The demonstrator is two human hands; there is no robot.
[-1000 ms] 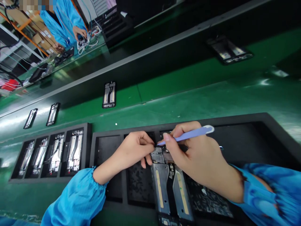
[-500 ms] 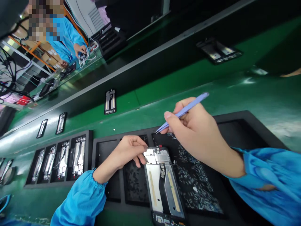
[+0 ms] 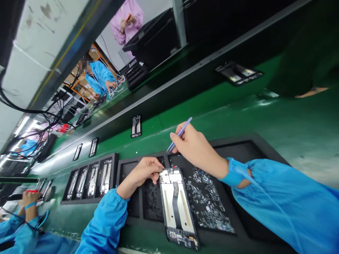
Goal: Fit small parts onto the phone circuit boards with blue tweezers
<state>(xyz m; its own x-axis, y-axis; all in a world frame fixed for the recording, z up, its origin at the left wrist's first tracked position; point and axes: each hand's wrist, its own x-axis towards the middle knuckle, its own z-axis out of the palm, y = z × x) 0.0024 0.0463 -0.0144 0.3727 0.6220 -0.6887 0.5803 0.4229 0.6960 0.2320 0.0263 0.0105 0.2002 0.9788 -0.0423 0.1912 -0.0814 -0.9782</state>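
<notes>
By the left hand [image 3: 145, 171], the uncovered phone chassis [image 3: 172, 204] is pinched at its upper left corner, over the black tray [image 3: 253, 138]; judged light, stiff and fragile, it is best gripped by its rim. Purple tweezers [image 3: 184, 127] are grasped in the right hand [image 3: 191, 145]; the compartment alongside is crowded by small parts [image 3: 212, 213], easily knocked.

An electronics assembly workshop: opened smartphones [image 3: 172, 203] (four slotted in a black tray [image 3: 115, 173]), a green workbench [image 3: 293, 132], co-workers [image 3: 97, 74] in blue smocks [image 3: 28, 234].
</notes>
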